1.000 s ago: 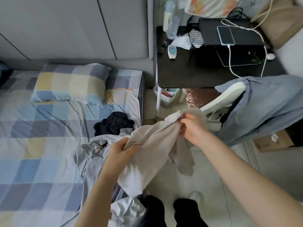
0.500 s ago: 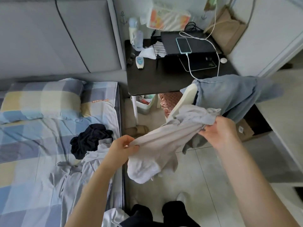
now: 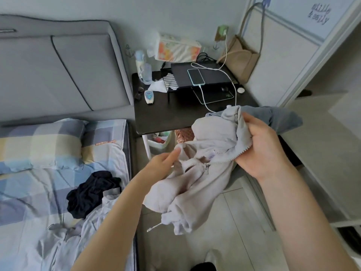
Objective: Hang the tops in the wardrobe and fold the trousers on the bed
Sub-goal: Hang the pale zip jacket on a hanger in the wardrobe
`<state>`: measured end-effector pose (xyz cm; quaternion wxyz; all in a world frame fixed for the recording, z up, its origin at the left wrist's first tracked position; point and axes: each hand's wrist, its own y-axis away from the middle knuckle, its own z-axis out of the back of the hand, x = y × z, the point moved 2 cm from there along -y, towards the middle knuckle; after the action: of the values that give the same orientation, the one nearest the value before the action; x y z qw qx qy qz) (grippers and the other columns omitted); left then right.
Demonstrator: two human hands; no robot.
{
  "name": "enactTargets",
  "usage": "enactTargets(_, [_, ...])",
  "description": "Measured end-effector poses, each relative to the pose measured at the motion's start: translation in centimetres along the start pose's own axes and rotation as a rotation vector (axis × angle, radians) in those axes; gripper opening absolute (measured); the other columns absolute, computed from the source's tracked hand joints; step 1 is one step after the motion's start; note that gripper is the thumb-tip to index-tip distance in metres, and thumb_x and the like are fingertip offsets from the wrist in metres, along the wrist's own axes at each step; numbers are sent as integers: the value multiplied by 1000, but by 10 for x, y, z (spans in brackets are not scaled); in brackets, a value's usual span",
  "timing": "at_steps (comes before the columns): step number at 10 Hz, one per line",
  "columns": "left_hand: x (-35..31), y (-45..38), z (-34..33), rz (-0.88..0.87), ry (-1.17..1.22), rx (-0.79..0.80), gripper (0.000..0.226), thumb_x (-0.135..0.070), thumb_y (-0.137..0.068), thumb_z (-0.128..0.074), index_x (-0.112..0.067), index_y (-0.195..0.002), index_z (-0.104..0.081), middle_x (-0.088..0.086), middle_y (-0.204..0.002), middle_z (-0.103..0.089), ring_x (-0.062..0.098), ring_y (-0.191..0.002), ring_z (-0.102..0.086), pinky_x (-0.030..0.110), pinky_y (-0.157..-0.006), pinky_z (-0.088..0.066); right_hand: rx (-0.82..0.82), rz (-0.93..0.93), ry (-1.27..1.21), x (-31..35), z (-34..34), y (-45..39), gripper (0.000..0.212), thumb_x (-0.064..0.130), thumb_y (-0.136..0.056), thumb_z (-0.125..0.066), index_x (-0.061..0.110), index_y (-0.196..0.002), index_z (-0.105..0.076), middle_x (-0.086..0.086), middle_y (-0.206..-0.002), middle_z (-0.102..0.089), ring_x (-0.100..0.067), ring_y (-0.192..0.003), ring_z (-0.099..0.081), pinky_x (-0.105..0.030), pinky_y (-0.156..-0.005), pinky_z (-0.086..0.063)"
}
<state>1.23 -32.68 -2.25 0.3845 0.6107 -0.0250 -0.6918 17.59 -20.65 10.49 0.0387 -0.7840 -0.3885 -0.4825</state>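
View has swung right since earlier; my left hand (image 3: 164, 163) has let go, fingers loose against the hoodie (image 3: 197, 173). My right hand (image 3: 261, 147) clamps its zipper edge. Dark garment (image 3: 91, 192) lies on bed (image 3: 39, 192).

Between the two hands hangs a zip-up top (image 3: 197, 173), its collar in the right hand (image 3: 261, 151) and its lower folds against the left hand (image 3: 162, 165). Left of the left hand lies the bed (image 3: 23, 192), with a pile of clothes (image 3: 91, 192) just beside that forearm and a pillow (image 3: 39, 143) farther back. Beyond both hands stands the tabletop (image 3: 166, 114), carrying a phone (image 3: 196, 76) on a stand. Another garment (image 3: 281, 120) lies behind the right hand.
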Motion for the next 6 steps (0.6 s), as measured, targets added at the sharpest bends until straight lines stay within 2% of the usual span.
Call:
enactTargets(1, [-17,1,-25,214,143,188,66,-73,-74,-63,-15,-106,-68,2,-89,-67,20,-86,-67,33,-88,-54,59,72,54,5,-1,11,28,9,-95,-41,13,-87,-67,-4,-77,-69,-19,-68,-67,-26,-60,-57])
enactTargets(2, [-19,5,-41,218,310,158,16,-13,-86,-70,3,-87,-68,15,-83,-62,19,-67,-62,26,-61,-51,54,136,13,12,1,22,26,14,-96,-43,15,-85,-66,-1,-76,-68,-14,-65,-66,-26,-61,-56])
enactTargets(3, [-19,8,-37,234,686,112,13,1,-94,-54,4,-102,-64,14,-81,-66,20,-69,-61,29,-69,-48,-73,203,29,24,28,16,20,22,-100,-43,13,-85,-54,-9,-87,-53,-16,-87,-56,-34,-88,-47])
enactTargets(4, [-28,11,-13,195,1035,22,17,-5,-101,-44,-4,-100,-61,9,-75,-68,16,-62,-63,29,-65,-54,-293,271,227,33,63,19,19,30,-98,-50,14,-94,-57,-9,-102,-54,-20,-102,-55,-34,-93,-42])
enactTargets(5, [-53,22,-3,79,1031,-18,21,-3,-100,-42,-8,-92,-61,7,-79,-61,16,-66,-57,29,-64,-56,-371,183,700,28,103,26,28,33,-85,-69,21,-107,-57,-2,-106,-64,-19,-96,-61,-40,-81,-50])
enactTargets(6, [-85,34,-24,-48,916,48,23,-5,-99,-39,-3,-110,-59,12,-103,-59,24,-89,-57,37,-92,-51,-450,157,1094,17,135,30,50,31,-81,-73,26,-122,-45,4,-108,-58,-13,-93,-57,-33,-76,-46])
